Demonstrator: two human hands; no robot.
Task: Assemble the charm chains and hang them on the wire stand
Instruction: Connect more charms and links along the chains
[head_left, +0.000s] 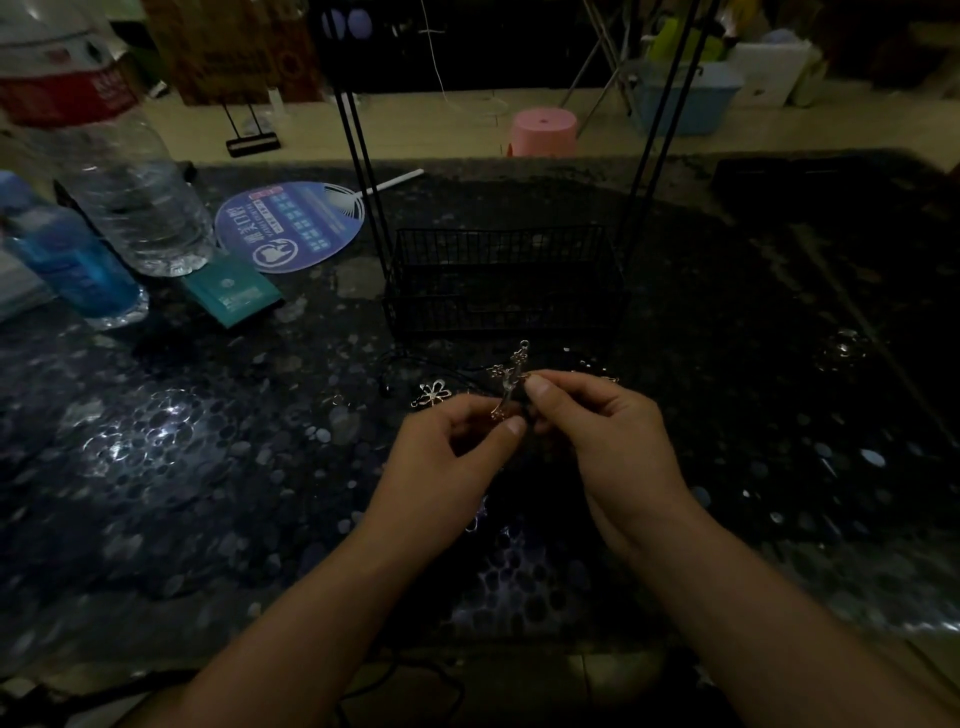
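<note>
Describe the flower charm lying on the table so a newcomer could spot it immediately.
Start at the black wire basket at the foot of the stand, then drop to the table just in front of it. Left of the left hand lies the flower charm, an open petal outline flat on the table, unlike the cross charm pinched between both hands.

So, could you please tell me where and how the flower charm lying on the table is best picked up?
Pinch the flower charm by one open petal loop, from above. It lies flat on the table, so its thin wire outline offers little else. The left hand is nearest.
</note>
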